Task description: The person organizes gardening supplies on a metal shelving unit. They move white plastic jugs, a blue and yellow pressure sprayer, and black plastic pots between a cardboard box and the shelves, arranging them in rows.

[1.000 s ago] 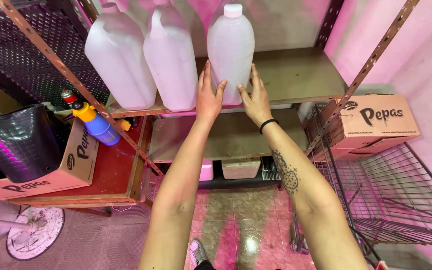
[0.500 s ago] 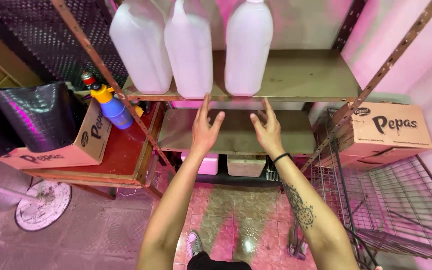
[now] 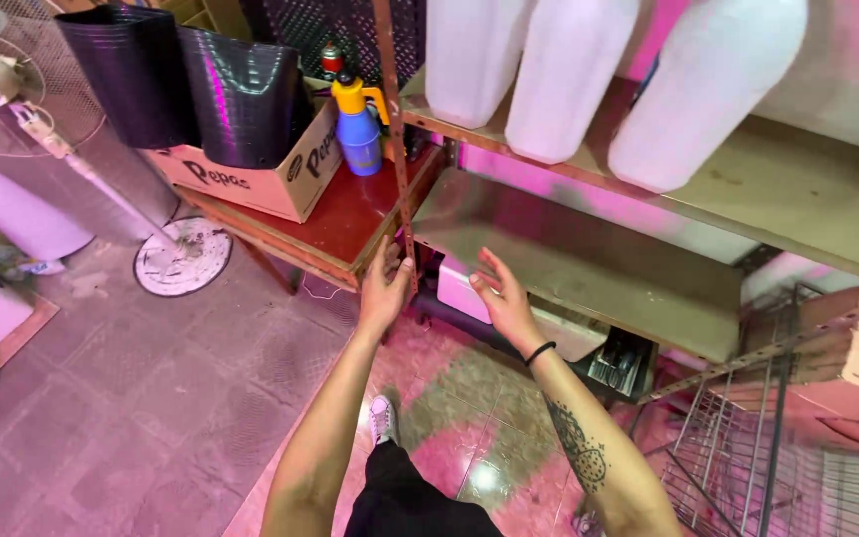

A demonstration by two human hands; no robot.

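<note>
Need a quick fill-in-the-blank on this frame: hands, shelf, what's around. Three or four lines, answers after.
1. Both the left hand and the right hand hold ____.
2. ____ white plastic jugs stand on the upper metal shelf.
3. The spray bottle with the yellow top has a ____ body.
4. The right wrist wears a ____ band.

Answers: nothing; three; blue; black
</note>
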